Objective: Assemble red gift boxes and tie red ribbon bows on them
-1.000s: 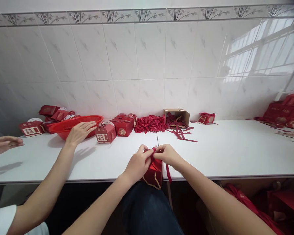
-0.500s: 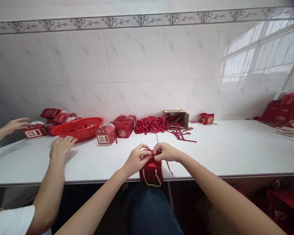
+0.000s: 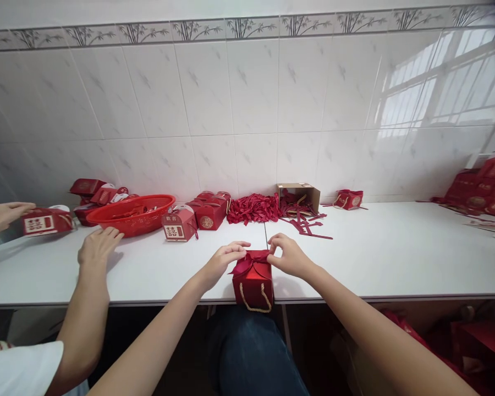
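Note:
A small red gift box (image 3: pixel 253 283) with twisted cream rope handles stands at the table's front edge, just above my knee. Across its top lies a dark red ribbon (image 3: pixel 243 265), its wider folded part to the left. My left hand (image 3: pixel 225 265) is at the box's upper left, thumb and fingers closed on the ribbon. At the upper right corner, my right hand (image 3: pixel 289 257) pinches the ribbon's other side between thumb and forefinger. The fingers partly hide the ribbon's ends.
To my left, a co-worker's hand (image 3: pixel 97 245) is beside a red plastic basket (image 3: pixel 148 223); their other hand holds a printed red box (image 3: pixel 45 221). More red boxes (image 3: pixel 179 224), a ribbon pile (image 3: pixel 253 209) and a cardboard box (image 3: pixel 313 198) line the wall.
My hands have moved apart from the middle of the box top, leaving the ribbon spread across it. The co-worker's far hand has moved the printed box left and tilted it.

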Motion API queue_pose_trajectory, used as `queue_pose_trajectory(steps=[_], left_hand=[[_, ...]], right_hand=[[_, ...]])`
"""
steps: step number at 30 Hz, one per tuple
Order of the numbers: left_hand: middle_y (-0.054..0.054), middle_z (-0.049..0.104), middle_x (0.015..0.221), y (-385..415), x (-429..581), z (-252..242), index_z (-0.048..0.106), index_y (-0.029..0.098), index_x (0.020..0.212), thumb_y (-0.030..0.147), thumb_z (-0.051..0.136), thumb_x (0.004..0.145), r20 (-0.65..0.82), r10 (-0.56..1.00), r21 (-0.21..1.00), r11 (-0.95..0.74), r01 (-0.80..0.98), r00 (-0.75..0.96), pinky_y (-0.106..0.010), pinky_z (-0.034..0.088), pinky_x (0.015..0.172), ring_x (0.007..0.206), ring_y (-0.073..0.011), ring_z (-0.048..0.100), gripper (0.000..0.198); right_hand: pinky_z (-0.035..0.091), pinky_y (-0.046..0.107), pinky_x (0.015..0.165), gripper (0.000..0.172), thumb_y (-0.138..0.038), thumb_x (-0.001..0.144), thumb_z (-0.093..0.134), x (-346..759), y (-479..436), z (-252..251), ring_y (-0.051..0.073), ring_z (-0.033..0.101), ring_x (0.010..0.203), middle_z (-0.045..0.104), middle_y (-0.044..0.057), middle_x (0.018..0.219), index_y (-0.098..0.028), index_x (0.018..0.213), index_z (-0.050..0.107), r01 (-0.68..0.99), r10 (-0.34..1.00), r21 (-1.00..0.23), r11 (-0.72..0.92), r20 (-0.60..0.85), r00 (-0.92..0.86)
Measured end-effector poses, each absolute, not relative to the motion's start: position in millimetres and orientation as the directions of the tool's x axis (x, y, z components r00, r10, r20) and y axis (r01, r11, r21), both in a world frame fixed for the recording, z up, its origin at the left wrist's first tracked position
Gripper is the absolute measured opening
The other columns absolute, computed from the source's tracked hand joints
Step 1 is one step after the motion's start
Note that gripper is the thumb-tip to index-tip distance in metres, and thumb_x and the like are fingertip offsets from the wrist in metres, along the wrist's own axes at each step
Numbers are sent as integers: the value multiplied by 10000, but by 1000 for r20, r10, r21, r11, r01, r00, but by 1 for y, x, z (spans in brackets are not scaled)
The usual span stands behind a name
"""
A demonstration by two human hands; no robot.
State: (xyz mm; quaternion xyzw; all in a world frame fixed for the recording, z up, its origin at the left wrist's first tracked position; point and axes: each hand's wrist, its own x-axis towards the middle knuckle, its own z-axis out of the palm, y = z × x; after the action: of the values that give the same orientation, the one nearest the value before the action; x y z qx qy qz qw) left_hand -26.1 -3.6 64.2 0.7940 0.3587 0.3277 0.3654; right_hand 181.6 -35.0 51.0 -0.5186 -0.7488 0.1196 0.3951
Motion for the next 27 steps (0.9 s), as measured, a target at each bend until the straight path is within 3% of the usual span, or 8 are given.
queue_pose_trajectory(steps=[5,10,12,14,16,19,22,27], left_hand=[[-76,618,1104,-6,-26,68,674,193,721,441,465,840,208,780,774,-500,388,590,-403,395,929,1063,-251,516,346],[-54,597,1106,-8,-45,70,603,190,565,420,484,849,433,717,229,-674,702,547,-576,186,980,1179,-311,357,384],[-72,587,1096,-9,-47,67,588,184,582,380,497,848,533,655,107,-680,725,536,-597,151,973,1194,-325,338,344],[-78,587,1051,-11,-45,62,577,185,630,365,499,846,574,660,192,-683,705,484,-569,195,973,1139,-305,392,292],[-67,592,925,-12,-42,55,552,184,674,388,475,854,514,737,440,-665,603,438,-477,332,922,971,-242,495,283],[-41,572,800,-15,-39,43,520,180,701,433,408,880,396,801,686,-584,434,449,-341,455,774,784,-177,545,329],[-62,603,942,-20,-38,35,539,180,811,445,414,885,340,841,843,-471,261,419,-336,475,827,908,-189,582,302],[-93,555,1161,-17,-48,27,495,212,1023,504,499,826,278,935,935,-316,160,220,-379,497,851,1114,-246,541,352]], right_hand=[[363,441,909,95,-138,657,592,183,-40,46,267,481,1054,559,101,1062,-178,598,530,744,845,-520,419,523,-111],[350,493,924,179,-167,610,644,190,-51,42,306,396,1175,496,93,1237,-208,771,576,808,804,-411,422,582,-124],[360,490,932,217,-156,615,641,193,-53,40,297,415,1166,503,95,1235,-211,818,585,786,802,-440,434,587,-114],[362,467,965,191,-155,671,618,195,-53,36,269,440,1166,520,91,1223,-213,853,609,704,785,-481,522,594,-175],[349,431,1013,199,-199,764,590,195,-54,30,235,441,1202,506,87,1266,-227,954,640,563,748,-523,640,592,-300],[282,443,1082,449,-365,761,669,189,-55,16,257,306,1334,350,88,1438,-261,1191,589,424,700,-558,714,561,-441],[211,485,1116,705,-466,639,764,177,-54,4,295,204,1380,310,90,1470,-267,1274,534,414,680,-541,732,553,-481],[241,488,1109,624,-503,661,738,177,-54,2,284,321,1317,523,83,1294,-273,1220,583,488,696,-500,715,571,-435]])
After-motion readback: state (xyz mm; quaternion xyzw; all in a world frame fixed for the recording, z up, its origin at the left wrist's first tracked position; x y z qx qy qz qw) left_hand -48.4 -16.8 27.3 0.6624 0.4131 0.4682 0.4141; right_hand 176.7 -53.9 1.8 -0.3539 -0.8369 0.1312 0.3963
